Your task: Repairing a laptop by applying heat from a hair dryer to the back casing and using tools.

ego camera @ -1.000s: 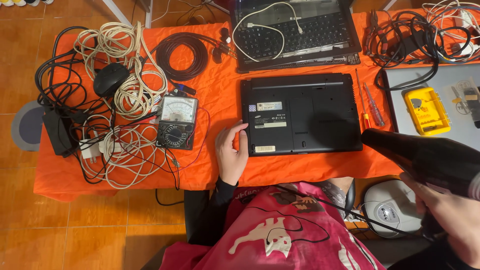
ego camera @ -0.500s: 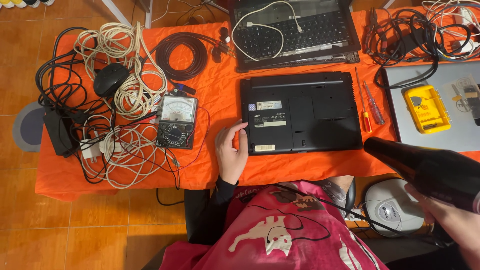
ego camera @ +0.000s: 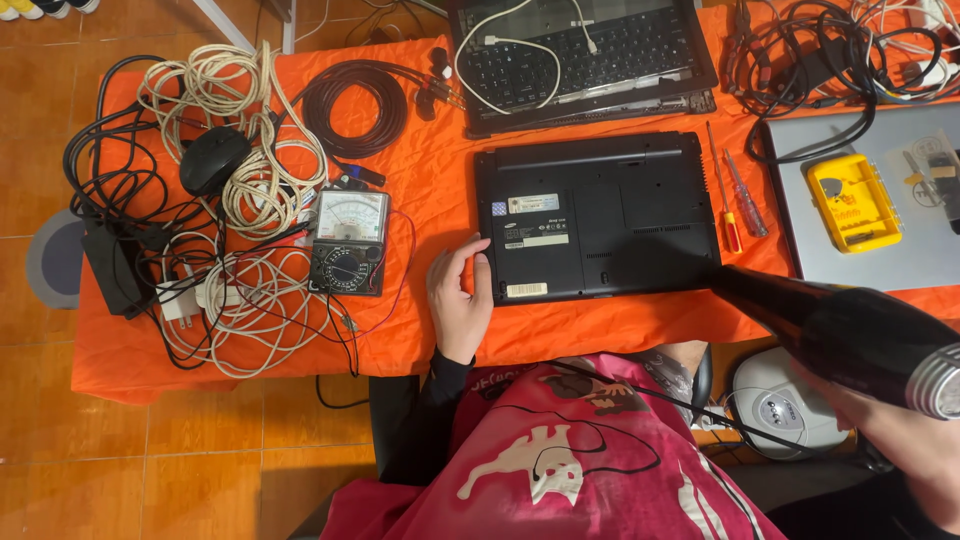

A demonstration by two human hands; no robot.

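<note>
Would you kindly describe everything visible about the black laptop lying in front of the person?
The black laptop lies closed and upside down, flat on the orange cloth. Its matte plastic underside shows panel seams, vent slots and pale stickers. The left hand rests against its near-left corner; the black hair dryer in the right hand points at its near-right corner.

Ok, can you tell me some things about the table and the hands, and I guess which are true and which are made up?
1. The left hand rests at the edge of the black upside-down laptop. True.
2. The right hand holds a black hair dryer. True.
3. The table cloth is blue. False: it is orange.
4. The meter with the dial sits on top of the upside-down laptop. False: it lies on the cloth to its left, among the cables.
5. Two screwdrivers lie to the right of that laptop. True.
</note>
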